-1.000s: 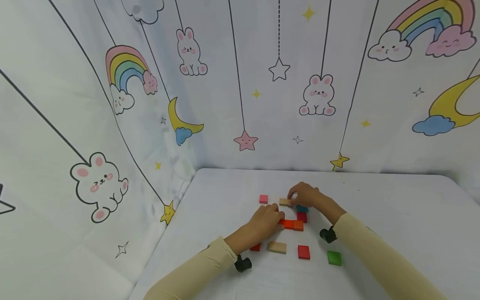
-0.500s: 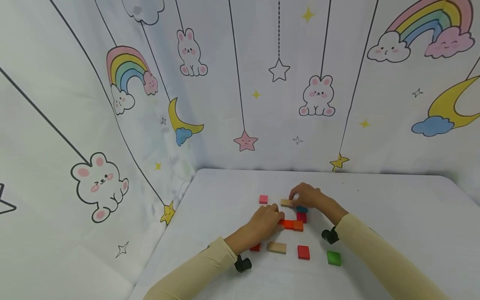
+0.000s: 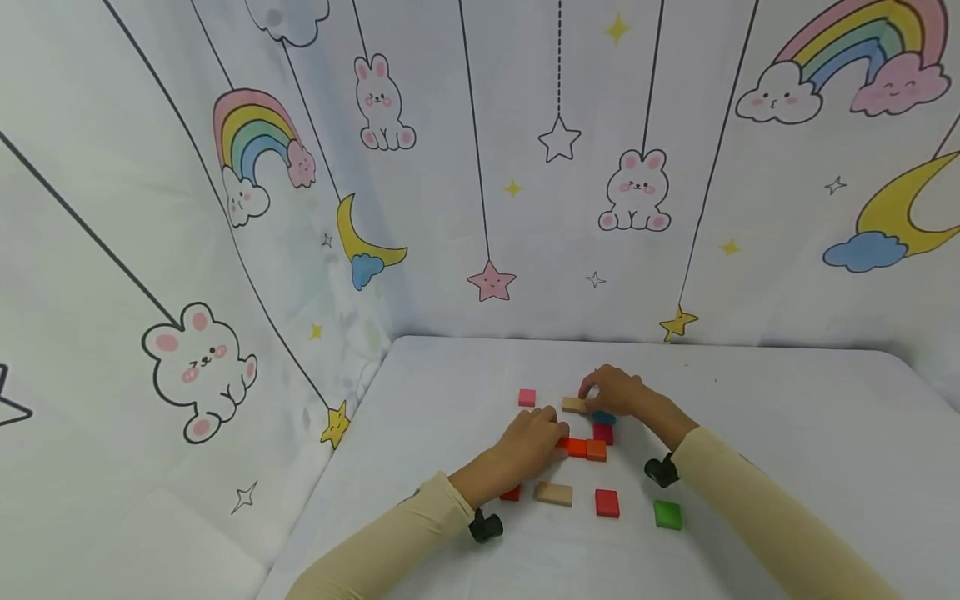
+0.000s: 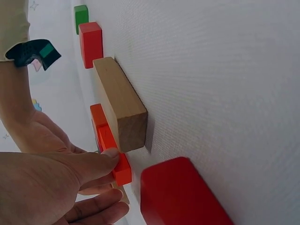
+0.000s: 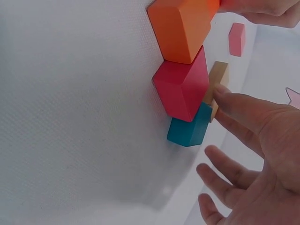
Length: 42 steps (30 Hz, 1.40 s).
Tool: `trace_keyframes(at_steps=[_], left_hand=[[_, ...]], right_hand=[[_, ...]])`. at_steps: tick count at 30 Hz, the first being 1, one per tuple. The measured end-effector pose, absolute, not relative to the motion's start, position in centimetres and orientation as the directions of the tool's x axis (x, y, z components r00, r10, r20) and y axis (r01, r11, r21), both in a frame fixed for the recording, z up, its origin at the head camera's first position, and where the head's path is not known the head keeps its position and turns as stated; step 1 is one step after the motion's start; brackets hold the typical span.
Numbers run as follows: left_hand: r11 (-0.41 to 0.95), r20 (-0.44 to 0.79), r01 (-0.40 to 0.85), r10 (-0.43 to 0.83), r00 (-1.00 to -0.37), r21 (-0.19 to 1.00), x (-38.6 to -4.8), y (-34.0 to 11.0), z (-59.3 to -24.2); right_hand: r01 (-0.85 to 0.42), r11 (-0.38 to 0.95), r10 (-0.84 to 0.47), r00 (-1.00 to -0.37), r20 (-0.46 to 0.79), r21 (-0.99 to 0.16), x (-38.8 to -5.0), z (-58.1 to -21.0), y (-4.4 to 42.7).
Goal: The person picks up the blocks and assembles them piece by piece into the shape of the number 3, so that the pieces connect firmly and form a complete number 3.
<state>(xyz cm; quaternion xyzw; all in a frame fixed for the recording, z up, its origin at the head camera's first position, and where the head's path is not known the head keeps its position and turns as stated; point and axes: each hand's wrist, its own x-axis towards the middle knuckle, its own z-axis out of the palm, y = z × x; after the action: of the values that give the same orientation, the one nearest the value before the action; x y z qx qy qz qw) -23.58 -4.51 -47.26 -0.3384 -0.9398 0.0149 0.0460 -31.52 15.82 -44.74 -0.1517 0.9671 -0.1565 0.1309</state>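
Observation:
With thumb and fingers, my left hand (image 3: 525, 446) pinches the end of a red-orange block (image 4: 123, 169). That block lies in line with an orange block (image 3: 596, 451). A crimson block (image 5: 180, 86) touches the orange one, and a teal block (image 5: 189, 129) adjoins the crimson one. My right hand (image 3: 613, 390) pinches a plain wooden block (image 3: 573, 405) on the far side of the teal block; its other fingers are spread in the right wrist view. Whether wood and teal touch is unclear. Part of the red-orange block is hidden behind my left hand.
Nearer on the white table (image 3: 795, 433) lie a red block (image 4: 183, 194), another wooden block (image 3: 554, 494), a second red block (image 3: 607, 503) and a green block (image 3: 668, 515). A pink block (image 3: 527, 397) lies farther back. A printed curtain rises behind the table.
My right hand and the wooden block in it have shifted slightly right, mostly in the first half second. My left hand has stayed in place.

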Motion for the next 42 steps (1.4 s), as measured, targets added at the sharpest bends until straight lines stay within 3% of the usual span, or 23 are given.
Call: trace_keyframes(at_steps=[42], left_hand=[[0.770, 0.100, 0.633, 0.638, -0.764, -0.075, -23.5, -4.6, -47.4]], right_hand=[[-0.265, 0.882, -0.348, -0.924, -0.159, -0.389, -32.5, -45.8, 14.3]])
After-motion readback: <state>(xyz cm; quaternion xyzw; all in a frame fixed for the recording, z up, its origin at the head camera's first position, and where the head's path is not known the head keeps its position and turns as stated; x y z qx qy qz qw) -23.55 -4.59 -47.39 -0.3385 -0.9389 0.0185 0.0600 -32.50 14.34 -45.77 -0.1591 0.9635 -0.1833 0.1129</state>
